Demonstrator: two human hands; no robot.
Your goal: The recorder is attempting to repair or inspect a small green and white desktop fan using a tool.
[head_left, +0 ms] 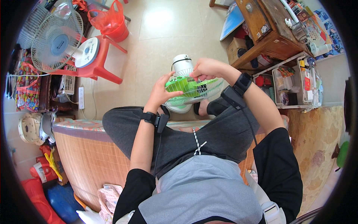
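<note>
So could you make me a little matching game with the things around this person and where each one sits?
Things:
1. small green fan
2. white fan
3. red plastic bag
4. wooden table

Places:
A. upper right
B. on the red stool
C. between the left hand and right hand
D. in the red bucket

Pairs: 1-C, 2-B, 3-D, 4-A

Lived-in home room: tiled floor (164, 44); mat-covered bed (89, 156); wooden desk (268, 26); red plastic stool (102, 61); cluttered storage shelf (294, 82).
</note>
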